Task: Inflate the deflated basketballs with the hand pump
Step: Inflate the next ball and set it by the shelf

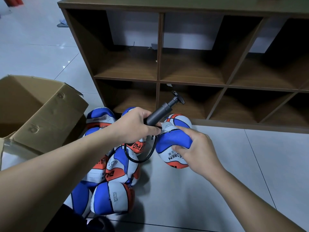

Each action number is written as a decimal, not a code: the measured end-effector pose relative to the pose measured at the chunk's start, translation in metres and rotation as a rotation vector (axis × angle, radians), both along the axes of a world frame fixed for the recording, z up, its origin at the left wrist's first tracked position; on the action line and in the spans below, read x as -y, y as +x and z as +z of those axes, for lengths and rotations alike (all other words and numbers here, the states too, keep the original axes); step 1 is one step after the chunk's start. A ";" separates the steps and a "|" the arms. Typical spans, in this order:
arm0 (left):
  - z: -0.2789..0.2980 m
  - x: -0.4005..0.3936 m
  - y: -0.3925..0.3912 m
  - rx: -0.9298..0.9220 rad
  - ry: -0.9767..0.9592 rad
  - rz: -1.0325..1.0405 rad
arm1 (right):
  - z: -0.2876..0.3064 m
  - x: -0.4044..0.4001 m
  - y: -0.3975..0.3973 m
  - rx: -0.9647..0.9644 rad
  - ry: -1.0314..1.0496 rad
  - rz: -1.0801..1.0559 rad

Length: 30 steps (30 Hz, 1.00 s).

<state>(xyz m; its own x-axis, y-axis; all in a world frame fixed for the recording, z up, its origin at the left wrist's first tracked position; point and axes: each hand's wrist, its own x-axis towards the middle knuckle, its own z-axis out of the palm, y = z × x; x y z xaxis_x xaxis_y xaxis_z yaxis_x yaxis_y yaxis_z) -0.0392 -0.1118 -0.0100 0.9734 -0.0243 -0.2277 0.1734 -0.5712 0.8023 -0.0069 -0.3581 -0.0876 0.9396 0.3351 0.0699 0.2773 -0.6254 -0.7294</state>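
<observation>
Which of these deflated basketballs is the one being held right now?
The basketball off to the right of the pile, in front of the shelf unit. The right hand grips it; the other balls lie untouched in a heap beside the cardboard box.

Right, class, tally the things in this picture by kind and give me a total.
Basketball: 9 showing, though the pile overlaps
Hand pump: 1
Cardboard box: 1
Shelf unit: 1
Total: 12
</observation>
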 end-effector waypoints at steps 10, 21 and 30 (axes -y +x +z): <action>-0.001 0.012 0.001 0.158 0.355 -0.094 | 0.006 0.000 -0.001 0.153 -0.204 0.045; -0.010 0.016 -0.001 0.122 0.232 0.010 | 0.012 -0.002 -0.006 0.127 -0.219 -0.001; -0.013 0.022 -0.005 0.053 0.058 0.110 | 0.011 -0.001 -0.004 0.319 -0.283 0.038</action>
